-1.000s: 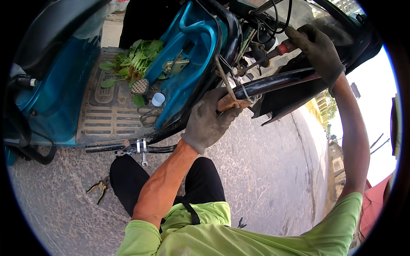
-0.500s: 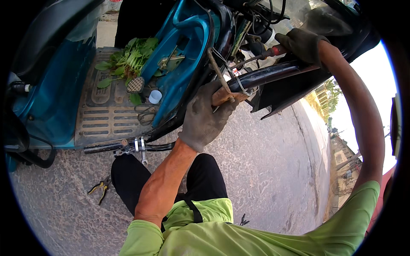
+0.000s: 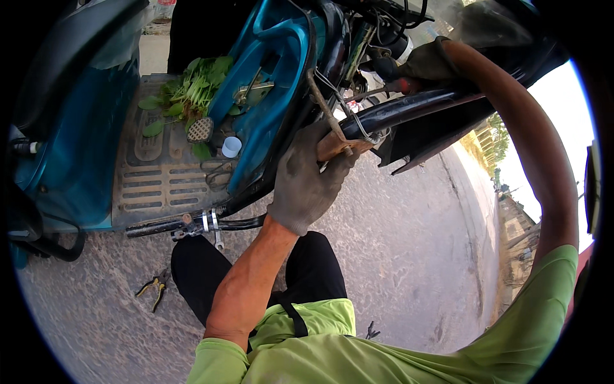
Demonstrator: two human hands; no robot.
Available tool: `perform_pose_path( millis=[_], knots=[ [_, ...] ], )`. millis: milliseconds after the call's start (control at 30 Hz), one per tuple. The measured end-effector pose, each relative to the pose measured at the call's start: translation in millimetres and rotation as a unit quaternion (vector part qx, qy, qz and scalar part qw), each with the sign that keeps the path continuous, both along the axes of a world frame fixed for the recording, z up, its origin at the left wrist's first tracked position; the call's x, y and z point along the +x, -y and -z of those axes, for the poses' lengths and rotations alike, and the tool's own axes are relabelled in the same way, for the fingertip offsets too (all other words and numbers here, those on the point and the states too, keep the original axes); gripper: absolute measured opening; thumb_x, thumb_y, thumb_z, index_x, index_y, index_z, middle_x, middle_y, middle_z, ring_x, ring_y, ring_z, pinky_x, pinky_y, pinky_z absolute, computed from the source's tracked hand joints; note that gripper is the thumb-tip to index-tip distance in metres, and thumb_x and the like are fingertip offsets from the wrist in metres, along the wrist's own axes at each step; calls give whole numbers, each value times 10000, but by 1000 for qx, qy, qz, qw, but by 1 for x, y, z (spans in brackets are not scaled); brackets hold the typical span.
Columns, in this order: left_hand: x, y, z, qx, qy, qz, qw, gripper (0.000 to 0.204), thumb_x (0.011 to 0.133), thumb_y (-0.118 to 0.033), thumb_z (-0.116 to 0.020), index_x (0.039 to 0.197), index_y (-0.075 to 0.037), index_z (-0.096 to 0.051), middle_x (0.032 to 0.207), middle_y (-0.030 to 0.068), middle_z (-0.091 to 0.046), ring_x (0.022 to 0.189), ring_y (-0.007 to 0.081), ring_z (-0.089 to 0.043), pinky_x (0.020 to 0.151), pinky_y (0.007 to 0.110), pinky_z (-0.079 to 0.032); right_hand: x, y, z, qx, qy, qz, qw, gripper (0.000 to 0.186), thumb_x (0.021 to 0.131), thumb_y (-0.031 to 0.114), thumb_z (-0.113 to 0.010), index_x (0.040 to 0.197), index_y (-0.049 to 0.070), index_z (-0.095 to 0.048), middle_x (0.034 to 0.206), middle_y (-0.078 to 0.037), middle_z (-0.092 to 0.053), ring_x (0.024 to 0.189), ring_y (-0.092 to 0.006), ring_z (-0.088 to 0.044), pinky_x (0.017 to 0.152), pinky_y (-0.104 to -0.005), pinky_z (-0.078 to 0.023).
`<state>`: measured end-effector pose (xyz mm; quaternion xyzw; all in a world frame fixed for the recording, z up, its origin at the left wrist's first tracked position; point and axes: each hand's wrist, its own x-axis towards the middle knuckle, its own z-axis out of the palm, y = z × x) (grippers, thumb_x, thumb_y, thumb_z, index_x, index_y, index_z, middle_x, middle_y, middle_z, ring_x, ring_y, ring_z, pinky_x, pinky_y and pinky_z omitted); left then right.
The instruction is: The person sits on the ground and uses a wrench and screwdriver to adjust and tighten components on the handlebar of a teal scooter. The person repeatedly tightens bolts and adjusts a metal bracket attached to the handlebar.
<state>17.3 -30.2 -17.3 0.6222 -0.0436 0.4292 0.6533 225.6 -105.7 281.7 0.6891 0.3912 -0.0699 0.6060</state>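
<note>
Two gloved hands work beside a blue scooter (image 3: 93,128): the left hand (image 3: 304,182) is closed firmly on a rusty bracket (image 3: 336,146) at the end of a black tube (image 3: 409,112), while the right hand (image 3: 428,62), its fingers partly hidden, curls over a red-handled screwdriver (image 3: 405,86) just beyond that tube, shaft toward the bracket side. Should the shaft be levered sideways or the left hold loosen, the tip could slip and jab that glove. Raised lettering on the footboard (image 3: 169,165) is unclear, and a bottle (image 3: 164,11) bears an unreadable red label.
</note>
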Motion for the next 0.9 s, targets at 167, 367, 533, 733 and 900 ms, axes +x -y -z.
perform_pose_path(
  millis=[167, 367, 533, 733, 900],
  knots=[
    [0, 0, -2, -25, -28, 26, 999, 531, 968, -380, -824, 1297, -7, -638, 1153, 206, -715, 1002, 351, -742, 859, 457, -610, -3, 12, -15, 56, -37, -30, 997, 613, 931, 129, -723, 1522, 156, -561, 1071, -152, -785, 1006, -313, -761, 894, -456, -577],
    [-4, 5, -7, -34, -37, -10, 999, 583, 940, -420, -853, 1278, 10, -652, 1097, 195, -748, 979, 323, -759, 813, 424, -616, -37, 23, -39, 421, -21, 41, 906, 459, 1056, 180, -636, 1512, 152, -600, 1121, -150, -778, 974, -265, -768, 882, -381, -605],
    [-8, 6, -9, 2, -61, -58, 996, 534, 938, -351, -863, 1272, 13, -659, 1089, 188, -761, 934, 280, -770, 808, 403, -611, -119, 61, -54, 668, -15, 27, 743, 440, 1126, 387, -536, 1293, 15, -701, 1080, -145, -769, 995, -224, -753, 882, -327, -598],
    [-6, 6, -9, -20, -51, -32, 998, 462, 941, -267, -856, 1252, 18, -667, 1005, 133, -763, 852, 209, -726, 778, 374, -585, -158, 152, -8, 833, -163, -105, 518, 474, 1080, 423, -596, 1180, -31, -689, 935, -134, -743, 891, -207, -730, 789, -324, -587],
    [-3, 6, -5, -69, -42, 9, 997, 423, 955, -265, -839, 1211, 20, -661, 989, 101, -741, 846, 173, -681, 765, 360, -561, -172, 206, 179, 694, -264, 331, 583, 439, 902, 405, -813, 845, -15, -700, 680, -45, -664, 650, -119, -598, 587, -310, -485]
  ],
)
